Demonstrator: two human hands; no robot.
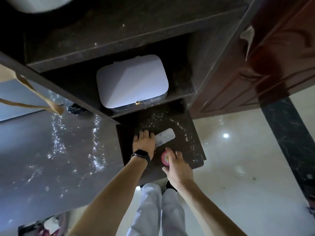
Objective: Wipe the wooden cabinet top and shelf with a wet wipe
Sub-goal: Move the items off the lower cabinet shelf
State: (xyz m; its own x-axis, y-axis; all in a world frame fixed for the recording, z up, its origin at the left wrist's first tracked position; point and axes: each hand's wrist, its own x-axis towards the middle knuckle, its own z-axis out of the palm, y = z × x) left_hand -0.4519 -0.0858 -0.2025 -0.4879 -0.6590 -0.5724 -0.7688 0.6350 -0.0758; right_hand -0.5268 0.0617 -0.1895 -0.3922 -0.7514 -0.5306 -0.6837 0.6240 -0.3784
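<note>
I look down on a dark wooden cabinet. Its low top surface is dusty and speckled with glints. My left hand, with a black watch on the wrist, presses on this surface with the fingers curled down. It touches the left end of a silvery blister pack. No wet wipe shows; whatever is under the palm is hidden. My right hand hovers with fingers spread over a round pink tin with a daisy on it, partly covering it. Above is the shelf.
A white rounded box fills most of the shelf, with a small brass knob on the shelf's front edge. A reddish wooden door stands at the right. A tan bag strap hangs at the left. Glossy floor tiles lie below.
</note>
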